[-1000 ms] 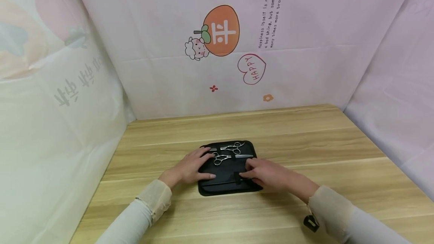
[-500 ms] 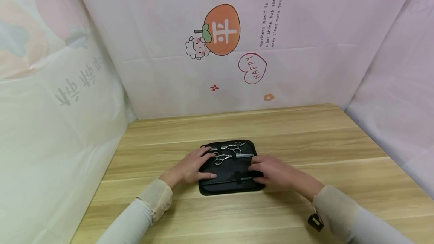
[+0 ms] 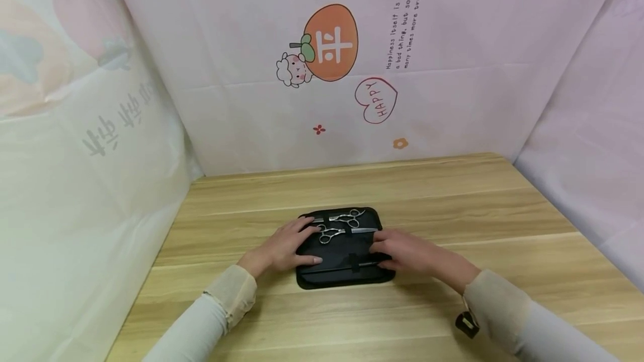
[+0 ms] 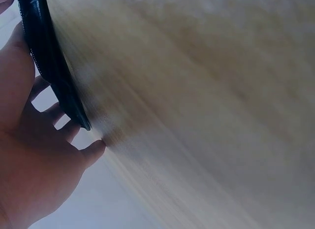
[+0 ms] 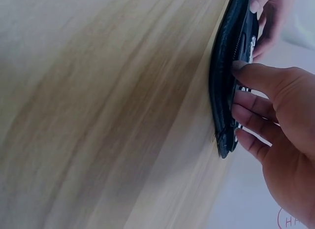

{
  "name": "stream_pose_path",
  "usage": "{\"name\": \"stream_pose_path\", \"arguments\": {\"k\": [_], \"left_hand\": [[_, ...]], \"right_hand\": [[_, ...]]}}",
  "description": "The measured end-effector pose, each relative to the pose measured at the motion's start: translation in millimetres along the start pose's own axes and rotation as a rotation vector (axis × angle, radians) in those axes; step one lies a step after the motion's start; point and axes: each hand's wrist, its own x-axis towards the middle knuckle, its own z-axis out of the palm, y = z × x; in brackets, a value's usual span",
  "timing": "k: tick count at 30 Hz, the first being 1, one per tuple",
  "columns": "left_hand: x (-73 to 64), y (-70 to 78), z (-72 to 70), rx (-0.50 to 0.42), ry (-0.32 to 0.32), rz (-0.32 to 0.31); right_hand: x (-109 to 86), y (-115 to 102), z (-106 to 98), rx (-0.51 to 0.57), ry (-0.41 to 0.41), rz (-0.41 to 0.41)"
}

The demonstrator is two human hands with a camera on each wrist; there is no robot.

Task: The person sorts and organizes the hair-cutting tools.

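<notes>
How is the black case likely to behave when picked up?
The case may flex a little: its edge looks slightly bowed in the right wrist view. Flat and wide, it seems unlikely to roll. The scissors would probably stay put, as straps cross them.

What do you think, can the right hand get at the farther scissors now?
Probably yes: the right hand is at the black case, and nothing covers the farther scissors' handles.

Left grip (image 3: 284,248) — splayed, right grip (image 3: 406,251) — bent
</notes>
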Motion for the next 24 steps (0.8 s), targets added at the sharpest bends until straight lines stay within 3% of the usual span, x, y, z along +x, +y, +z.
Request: {"name": "stream_pose_path", "arguments": {"k": [12, 24], "left_hand": [[-0.1, 0.9, -1.2, -0.011, -0.006, 0.003], [1.2, 4.4, 1.2, 0.044, -0.023, -0.014]], "right_hand": [[1.8, 0.0, 2.0, 0.038, 0.004, -0.045], [-0.2, 2.0, 1.1, 0.037, -0.012, -0.016]]}}
